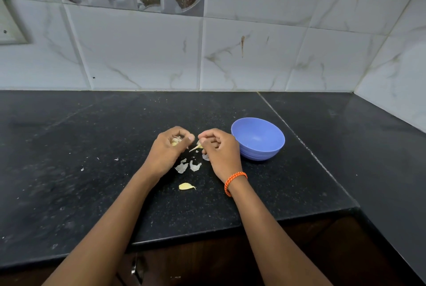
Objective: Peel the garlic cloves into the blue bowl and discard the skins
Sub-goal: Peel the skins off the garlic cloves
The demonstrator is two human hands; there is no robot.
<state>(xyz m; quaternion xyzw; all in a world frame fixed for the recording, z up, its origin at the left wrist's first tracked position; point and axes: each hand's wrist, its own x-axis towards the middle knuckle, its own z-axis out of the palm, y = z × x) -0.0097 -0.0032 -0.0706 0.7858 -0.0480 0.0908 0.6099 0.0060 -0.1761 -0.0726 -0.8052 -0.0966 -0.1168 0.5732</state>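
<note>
The left hand [169, 147] cupped unpeeled garlic [176, 140]; the right hand's [219, 147] fingers pinched a clove [197, 146] between both hands. The blue bowl [258, 139] sat just right. Peeling from the tip, dropping skins [187, 167] below, seemed best.

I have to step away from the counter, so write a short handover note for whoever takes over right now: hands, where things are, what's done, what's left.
Left hand grips the garlic bulb pieces.
Right hand pinches one clove, its skin partly off.
Blue bowl stands right of the hands; it looks empty.
One peeled clove lies on the black counter, near the front edge.
Loose skins lie below the hands.
Left: finish peeling, move cloves into the bowl, discard skins.
</note>
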